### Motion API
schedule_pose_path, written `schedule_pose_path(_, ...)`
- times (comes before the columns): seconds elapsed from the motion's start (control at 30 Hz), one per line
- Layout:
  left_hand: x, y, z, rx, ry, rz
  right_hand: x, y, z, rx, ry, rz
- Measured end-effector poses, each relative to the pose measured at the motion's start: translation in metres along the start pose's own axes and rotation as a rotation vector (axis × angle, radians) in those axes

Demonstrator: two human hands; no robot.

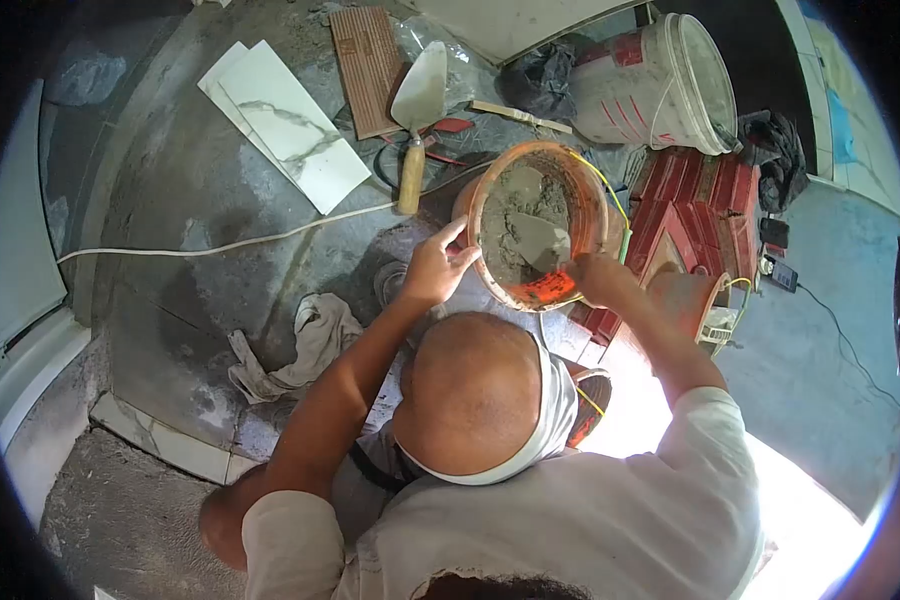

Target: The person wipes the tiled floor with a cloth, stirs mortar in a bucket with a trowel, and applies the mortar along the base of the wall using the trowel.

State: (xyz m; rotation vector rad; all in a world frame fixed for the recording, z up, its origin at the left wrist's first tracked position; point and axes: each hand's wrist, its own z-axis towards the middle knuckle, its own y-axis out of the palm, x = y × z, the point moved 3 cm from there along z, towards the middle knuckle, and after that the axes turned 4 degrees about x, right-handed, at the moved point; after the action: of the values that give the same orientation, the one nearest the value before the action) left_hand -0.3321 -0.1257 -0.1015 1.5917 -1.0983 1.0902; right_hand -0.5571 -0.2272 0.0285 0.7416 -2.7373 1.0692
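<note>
An orange bucket [594, 205] faces me with its mouth tilted up, and wet grey mortar [510, 215] lies inside. At its left rim, my left hand [438, 266] is closed, thumb and fingers pinching the edge. My right hand [600, 279] is closed at the lower right of the mouth, around the handle of a trowel, which is hidden by the fingers. The blade of this trowel [540, 243] rests in the mortar, partly smeared. Above the bucket's left side, a second trowel [422, 88] with a wooden handle lies on the floor.
White marbled tiles [295, 135] and a ribbed brown tile [363, 70] lie at upper left. A dirty white bucket [620, 95] is on its side at upper right, near red stacked pieces [685, 200]. A pale cable [240, 243] crosses the floor above a crumpled cloth [305, 345].
</note>
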Motion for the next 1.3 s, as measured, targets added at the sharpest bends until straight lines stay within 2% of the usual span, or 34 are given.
schedule_pose_path(0.1,0.006,-0.001,-0.001,0.008,-0.008,0.016,0.024,-0.001,0.013,0.072,-0.066,-0.137)
schedule_pose_path(0.13,0.006,-0.001,-0.003,0.014,-0.008,0.013,0.027,-0.022,0.008,-0.038,0.024,-0.130)
schedule_pose_path(0.23,-0.001,0.001,-0.001,0.033,0.021,-0.031,0.034,-0.069,-0.010,0.046,0.039,-0.227)
schedule_pose_path(0.33,0.001,0.001,-0.001,0.015,-0.029,0.012,0.022,-0.060,0.008,-0.042,0.022,-0.173)
schedule_pose_path(0.4,-0.002,0.005,-0.002,-0.008,-0.033,-0.066,0.008,0.008,0.053,0.023,0.010,-0.106)
schedule_pose_path(0.43,-0.002,0.003,0.001,-0.023,-0.037,-0.132,-0.010,0.006,0.049,0.085,-0.040,-0.104)
schedule_pose_path(0.47,0.006,0.001,0.001,-0.012,-0.031,-0.064,-0.025,0.005,0.036,0.140,-0.087,-0.098)
schedule_pose_path(0.6,0.004,0.005,-0.001,-0.037,-0.106,-0.121,-0.027,0.002,-0.003,0.094,-0.103,0.127)
schedule_pose_path(0.8,0.007,0.002,-0.002,0.017,-0.120,-0.051,-0.010,-0.023,-0.030,0.177,-0.040,-0.028)
schedule_pose_path(0.87,0.001,0.002,-0.001,0.021,-0.109,-0.015,0.013,-0.042,-0.021,0.291,0.006,-0.176)
schedule_pose_path(0.97,0.004,0.002,-0.001,0.021,-0.117,-0.037,0.038,-0.056,0.013,0.381,-0.018,-0.203)
schedule_pose_path(1.0,0.004,0.002,-0.001,0.018,-0.116,-0.040,0.033,-0.051,0.033,0.380,-0.014,-0.205)
schedule_pose_path(1.07,0.003,0.004,0.000,0.006,-0.130,-0.062,0.012,-0.029,0.070,0.121,0.049,-0.277)
schedule_pose_path(1.1,0.003,0.005,0.001,0.008,-0.121,-0.065,0.002,-0.029,0.065,0.129,0.052,-0.280)
schedule_pose_path(1.17,-0.001,0.006,0.001,0.046,-0.117,-0.064,-0.021,-0.023,0.044,0.310,-0.190,-0.440)
schedule_pose_path(1.3,0.007,0.008,0.003,0.006,-0.097,-0.176,-0.008,-0.050,-0.008,0.344,-0.232,-0.352)
